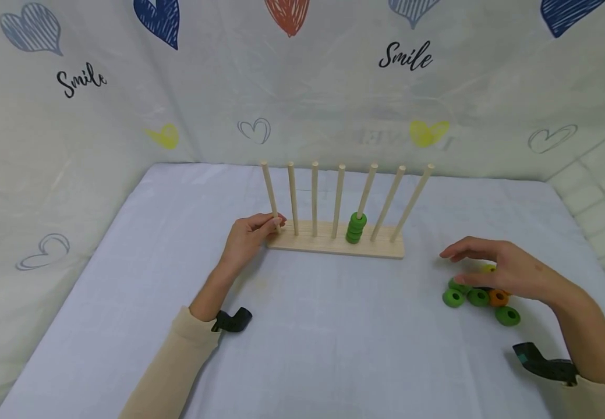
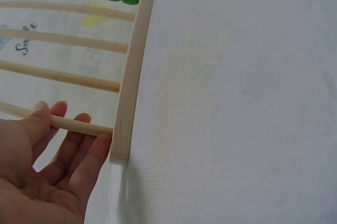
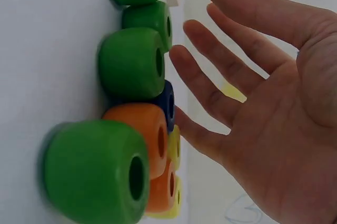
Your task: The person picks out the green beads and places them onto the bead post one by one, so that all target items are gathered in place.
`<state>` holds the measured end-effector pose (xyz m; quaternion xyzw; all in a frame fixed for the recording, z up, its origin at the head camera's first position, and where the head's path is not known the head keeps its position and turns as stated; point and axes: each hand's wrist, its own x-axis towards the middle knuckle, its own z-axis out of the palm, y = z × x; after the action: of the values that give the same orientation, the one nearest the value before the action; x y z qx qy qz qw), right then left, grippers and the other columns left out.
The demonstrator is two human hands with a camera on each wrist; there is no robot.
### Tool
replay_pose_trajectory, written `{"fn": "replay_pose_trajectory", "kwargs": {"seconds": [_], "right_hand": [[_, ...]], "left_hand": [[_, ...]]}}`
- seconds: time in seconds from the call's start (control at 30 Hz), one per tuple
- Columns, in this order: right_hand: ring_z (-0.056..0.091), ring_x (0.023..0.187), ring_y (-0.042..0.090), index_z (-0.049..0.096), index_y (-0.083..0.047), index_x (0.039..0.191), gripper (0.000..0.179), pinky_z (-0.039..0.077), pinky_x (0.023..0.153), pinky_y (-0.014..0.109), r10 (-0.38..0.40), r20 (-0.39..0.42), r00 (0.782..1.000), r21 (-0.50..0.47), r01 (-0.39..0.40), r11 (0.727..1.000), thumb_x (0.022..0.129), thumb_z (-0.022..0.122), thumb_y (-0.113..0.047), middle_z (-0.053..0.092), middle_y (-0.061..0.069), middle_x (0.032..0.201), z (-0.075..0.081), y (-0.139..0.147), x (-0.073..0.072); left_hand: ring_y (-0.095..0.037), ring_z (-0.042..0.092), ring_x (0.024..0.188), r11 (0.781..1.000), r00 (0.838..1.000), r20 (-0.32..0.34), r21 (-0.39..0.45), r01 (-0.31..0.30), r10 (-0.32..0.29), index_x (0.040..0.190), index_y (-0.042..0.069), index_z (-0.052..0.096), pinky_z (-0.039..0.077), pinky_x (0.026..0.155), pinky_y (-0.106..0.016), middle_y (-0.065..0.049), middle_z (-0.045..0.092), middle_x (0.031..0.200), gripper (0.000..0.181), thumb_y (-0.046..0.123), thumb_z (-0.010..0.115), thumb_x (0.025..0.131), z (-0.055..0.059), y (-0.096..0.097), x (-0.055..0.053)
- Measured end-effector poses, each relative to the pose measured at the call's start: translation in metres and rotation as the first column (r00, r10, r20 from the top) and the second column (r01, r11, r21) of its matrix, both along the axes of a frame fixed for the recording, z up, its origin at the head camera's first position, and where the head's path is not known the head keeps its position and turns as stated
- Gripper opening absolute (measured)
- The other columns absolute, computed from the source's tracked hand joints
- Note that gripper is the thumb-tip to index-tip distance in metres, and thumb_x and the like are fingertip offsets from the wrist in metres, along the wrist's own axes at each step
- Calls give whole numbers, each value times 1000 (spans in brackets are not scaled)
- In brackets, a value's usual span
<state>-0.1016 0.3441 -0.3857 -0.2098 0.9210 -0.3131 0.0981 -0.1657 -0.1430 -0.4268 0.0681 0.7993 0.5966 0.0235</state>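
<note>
Over to the middle of the head view: a wooden rack point(image 1: 312, 243) on the cloth-covered bench point(image 1: 344, 349), left hand point(image 1: 247, 235) at its left end, fingers pinching the leftmost peg point(image 1: 270, 189) near its foot. Across to the right of the frame, right hand point(image 1: 514, 267) hanging over a cluster of loose beads point(image 3: 129, 61), fingers spread and grasping nothing; contact with any bead impossible to tell. Greens mostly, plus orange beads point(image 3: 139, 116), yellow beads point(image 3: 176, 205) and a dark blue bead point(image 3: 167, 98), packed close, holes facing up. Likely light, these, and stiff; probably hard to break, but smooth and rounded, so quite apt to slip or roll if nudged. Best taken by the fat sides, thumb opposite fingers, hole left uncovered. Rack probably light too, easily shoved, so worth bracing by base or peg foot; thin pegs likely to flex under a sideways push. And for holders: fifth peg from the left, right of centre, loaded with a stack of four green beads point(image 1: 355, 228) down at the base.
</note>
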Motion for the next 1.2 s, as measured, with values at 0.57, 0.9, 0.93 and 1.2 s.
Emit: {"fn": "replay_pose_trajectory", "kwargs": {"seconds": [0.57, 0.9, 0.93, 1.2], "right_hand": [[62, 105, -4, 70, -29, 127, 47, 50, 84, 14, -10, 84, 996, 79, 3, 997, 84, 89, -28, 73, -6, 122, -10, 10, 4], [58, 109, -10, 70, -30, 125, 50, 45, 88, 7, 29, 64, 998, 63, -33, 997, 80, 91, -20, 72, -10, 120, -15, 16, 3], [57, 110, -11, 70, -30, 124, 50, 44, 88, 7, 31, 61, 998, 61, -34, 998, 80, 91, -20, 72, -10, 119, -15, 16, 3], [58, 103, -7, 72, -28, 117, 41, 48, 83, 12, 46, 80, 996, 45, -50, 998, 82, 89, -15, 74, -11, 112, -20, 14, 2]], "left_hand": [[-19, 70, 103, 1000, 1000, -3, -3, 1, -1, 120, 5, 78, 63, 93, -28, -15, 77, 119, 28, 24, 67, 104, -4, -2, 0], [-23, 69, 102, 1000, 1000, -15, -5, 6, -6, 119, 5, 78, 62, 92, -27, -16, 77, 119, 27, 24, 66, 104, -4, -2, -1], [-23, 69, 103, 1000, 1000, -14, -7, 7, -8, 119, 5, 78, 62, 92, -28, -16, 77, 119, 27, 24, 66, 104, -4, -2, -1], [-21, 70, 104, 1000, 1000, -15, 7, 4, -4, 119, 4, 78, 63, 92, -26, -16, 77, 119, 25, 21, 66, 104, -4, 0, -2]]}}
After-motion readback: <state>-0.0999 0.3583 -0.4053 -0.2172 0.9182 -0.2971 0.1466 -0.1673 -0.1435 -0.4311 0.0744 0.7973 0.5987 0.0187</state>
